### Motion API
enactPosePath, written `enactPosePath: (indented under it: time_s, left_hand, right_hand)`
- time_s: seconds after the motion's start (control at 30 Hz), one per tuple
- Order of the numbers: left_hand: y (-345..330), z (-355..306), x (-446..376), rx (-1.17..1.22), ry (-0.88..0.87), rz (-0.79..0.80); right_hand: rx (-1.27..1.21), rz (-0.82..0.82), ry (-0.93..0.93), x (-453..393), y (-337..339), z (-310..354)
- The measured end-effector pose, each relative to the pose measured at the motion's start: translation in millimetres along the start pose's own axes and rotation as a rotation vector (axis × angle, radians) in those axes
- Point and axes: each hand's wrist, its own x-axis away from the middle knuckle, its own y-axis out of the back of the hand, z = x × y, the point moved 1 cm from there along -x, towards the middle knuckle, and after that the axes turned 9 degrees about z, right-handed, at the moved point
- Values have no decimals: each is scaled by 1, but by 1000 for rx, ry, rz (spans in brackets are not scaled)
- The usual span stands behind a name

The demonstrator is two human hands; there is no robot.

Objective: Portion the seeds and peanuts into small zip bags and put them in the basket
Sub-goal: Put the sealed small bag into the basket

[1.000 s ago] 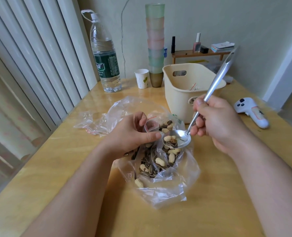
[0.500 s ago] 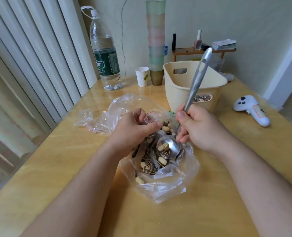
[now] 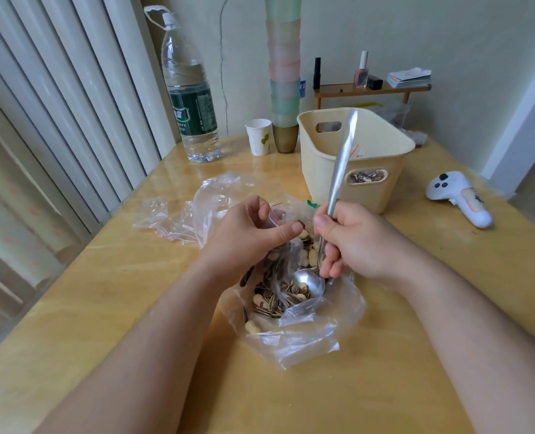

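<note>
A large clear plastic bag [image 3: 306, 343] of sunflower seeds and peanuts [image 3: 269, 303] lies open on the table in front of me. My left hand [image 3: 247, 233] pinches a small zip bag [image 3: 277, 214] with a red strip by its mouth, just above the pile. My right hand [image 3: 350, 242] grips a metal spoon [image 3: 338, 173] nearly upright, its bowl down among the seeds. The beige basket [image 3: 322, 170] stands behind my right hand; seeds show through its handle slot.
Spare clear zip bags [image 3: 166, 220] lie left of the big bag. At the back stand a water bottle [image 3: 191, 101], a paper cup [image 3: 259, 136] and a tall stack of cups [image 3: 285, 73]. A white controller [image 3: 460, 198] lies at the right.
The spoon came away from the small bag's mouth, swung to upright and dipped its bowl into the seeds in the big bag. My left hand kept its hold on the small bag.
</note>
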Motion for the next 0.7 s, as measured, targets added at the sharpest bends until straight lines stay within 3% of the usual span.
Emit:
enactPosePath:
  time_s: [0.13,0.3,0.53,0.7]
  left_hand:
    - [9,1,2,56,26,123]
    - [16,-4,5,70,28,217]
    - [11,-4,6,4,10,101]
    - [-3,-7,7,-224,10,16]
  right_hand:
    - [-148,-130,-14,-3,12,-3]
    - [-139,-342,144,4,31,5]
    - [-203,-524,363,16,40,22]
    - [-42,-622,438,21,39,26]
